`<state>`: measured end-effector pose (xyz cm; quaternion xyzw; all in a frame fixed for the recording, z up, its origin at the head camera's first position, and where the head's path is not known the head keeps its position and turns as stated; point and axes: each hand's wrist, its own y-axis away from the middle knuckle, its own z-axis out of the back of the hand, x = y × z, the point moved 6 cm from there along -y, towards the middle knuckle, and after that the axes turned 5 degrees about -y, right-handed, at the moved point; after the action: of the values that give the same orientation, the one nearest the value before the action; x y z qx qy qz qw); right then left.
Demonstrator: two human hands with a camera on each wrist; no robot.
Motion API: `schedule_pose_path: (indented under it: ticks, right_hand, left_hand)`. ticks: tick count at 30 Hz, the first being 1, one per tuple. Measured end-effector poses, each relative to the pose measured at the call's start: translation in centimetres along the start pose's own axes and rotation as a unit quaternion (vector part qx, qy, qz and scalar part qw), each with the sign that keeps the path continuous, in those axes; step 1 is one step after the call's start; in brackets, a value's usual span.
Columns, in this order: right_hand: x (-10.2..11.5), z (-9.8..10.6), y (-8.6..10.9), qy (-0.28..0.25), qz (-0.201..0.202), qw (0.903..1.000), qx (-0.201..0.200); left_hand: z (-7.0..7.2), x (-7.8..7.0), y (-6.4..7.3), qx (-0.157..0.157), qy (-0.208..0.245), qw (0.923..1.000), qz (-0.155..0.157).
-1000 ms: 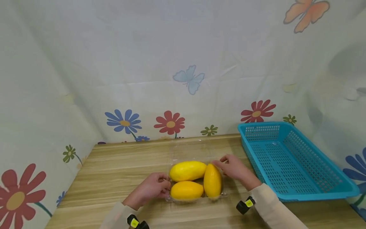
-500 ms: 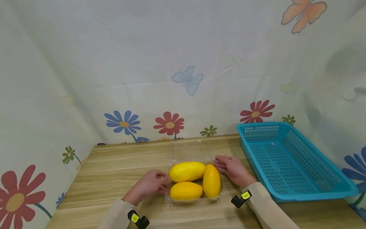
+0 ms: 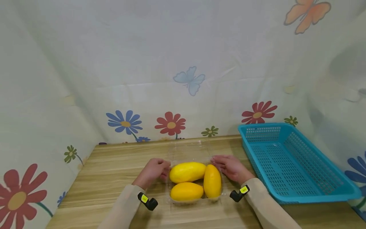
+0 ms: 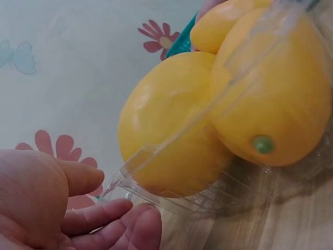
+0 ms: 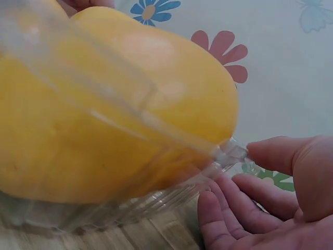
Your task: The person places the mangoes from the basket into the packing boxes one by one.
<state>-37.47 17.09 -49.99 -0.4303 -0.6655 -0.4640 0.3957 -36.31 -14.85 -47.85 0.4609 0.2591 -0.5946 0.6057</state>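
A clear plastic clamshell box (image 3: 197, 201) lies on the table, its lid (image 3: 190, 150) folded back flat behind it. Inside are three smooth yellow mango-like fruits: one at the back (image 3: 187, 171), one at the front (image 3: 186, 191) and one standing lengthwise on the right (image 3: 212, 182). My left hand (image 3: 152, 171) holds the box's back left corner, thumb above and curled fingers below in the left wrist view. At the back right corner, my right hand (image 3: 231, 168) has its thumb against the rim and its fingers under it. A green stem end (image 4: 263, 144) shows on one fruit.
A blue perforated plastic basket (image 3: 286, 168) stands on the right side of the wooden table (image 3: 120, 165), just beyond my right forearm. Flower-printed cloth (image 3: 143, 89) hangs behind and at both sides.
My left hand has moved back along the box's left side to its rear corner. My right hand has shifted slightly off the right fruit to the box's rear right corner. Box and fruits stay put.
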Motion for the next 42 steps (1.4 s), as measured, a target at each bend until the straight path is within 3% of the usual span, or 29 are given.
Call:
schedule_pose_path:
  ticks: [13, 26, 35, 42]
  right_hand:
    - [0.4, 0.3, -0.4, 0.084, 0.039, 0.9954, -0.025]
    - [0.3, 0.4, -1.0, 0.075, 0.066, 0.9950, -0.013]
    - [0.4, 0.4, -0.9, 0.078, 0.084, 0.9933, -0.014]
    - [0.2, 0.5, -1.1, 0.062, 0.100, 0.9931, 0.000]
  left_hand:
    - [-0.7, -0.2, -1.3, 0.008, 0.033, 0.9991, -0.026]
    - [-0.2, 0.3, -1.4, -0.016, 0.026, 0.9993, -0.022]
    - [-0.2, 0.4, -1.4, -0.042, 0.078, 0.9949, -0.048]
    - [-0.2, 0.2, -1.1, -0.052, 0.085, 0.9932, -0.060]
